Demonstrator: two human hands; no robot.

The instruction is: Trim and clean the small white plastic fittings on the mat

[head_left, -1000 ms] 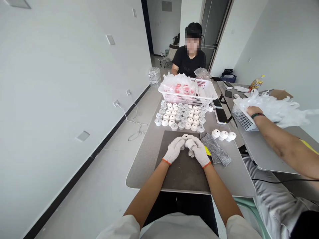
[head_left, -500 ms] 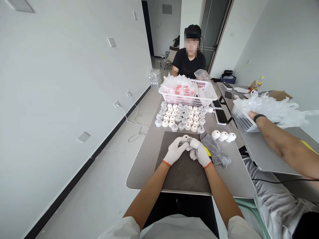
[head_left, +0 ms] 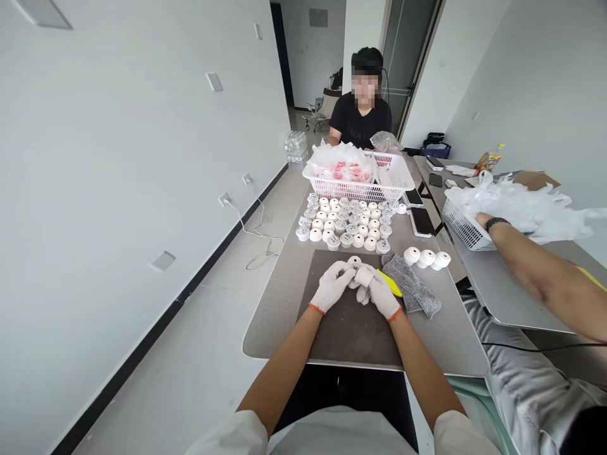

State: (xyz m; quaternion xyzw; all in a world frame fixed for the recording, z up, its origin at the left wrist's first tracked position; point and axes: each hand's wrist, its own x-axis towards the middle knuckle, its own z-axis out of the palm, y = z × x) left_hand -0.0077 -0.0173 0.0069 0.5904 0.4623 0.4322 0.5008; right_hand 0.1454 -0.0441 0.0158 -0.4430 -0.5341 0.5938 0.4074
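Both my hands wear white knit gloves with orange cuffs and meet above a dark mat (head_left: 348, 335). My right hand (head_left: 382, 296) is closed on a white round plastic part (head_left: 364, 277), its plain side showing. My left hand (head_left: 328, 287) is closed, its fingertips against the near left edge of that part; the exact grip is hidden. Just beyond the left fingers is another white round part (head_left: 353, 260) with a dark hole; I cannot tell if it is held. A flat yellow piece (head_left: 391, 284) shows beside my right hand, next to a grey cloth (head_left: 411, 287).
Rows of white round parts (head_left: 346, 240) cover the table beyond the mat. Three more (head_left: 427, 258) stand at right. A white basket (head_left: 360, 188) of bagged red-and-white pieces is behind them, near a seated person. A co-worker's hand (head_left: 484, 220) reaches into another basket (head_left: 467, 224).
The part in my right hand has turned, so its plain white side shows instead of the greyish detailed one. My right hand has shifted slightly, showing more of the yellow piece.
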